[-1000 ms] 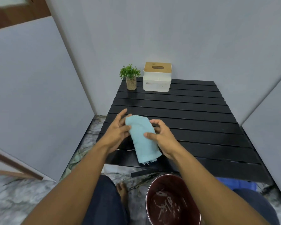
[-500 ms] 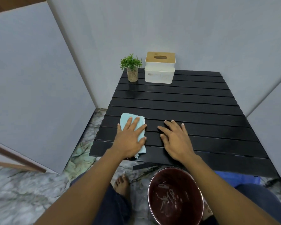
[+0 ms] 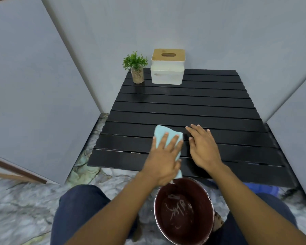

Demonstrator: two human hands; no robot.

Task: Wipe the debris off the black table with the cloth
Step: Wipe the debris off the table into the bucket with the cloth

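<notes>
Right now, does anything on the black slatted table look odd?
Pale specks lie along a slat gap near the table's front left corner, left of the light blue cloth under the left hand. Nothing else.

forearms (image 3: 117, 204): bare | trousers (image 3: 81, 206): dark blue | foot (image 3: 218, 220): bare

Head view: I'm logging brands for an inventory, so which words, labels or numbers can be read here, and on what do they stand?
No readable text in this view.
White tissue box: no print shows.
Plant pot: no label shows.
Bucket: pale squiggles inside, not legible as writing.
</notes>
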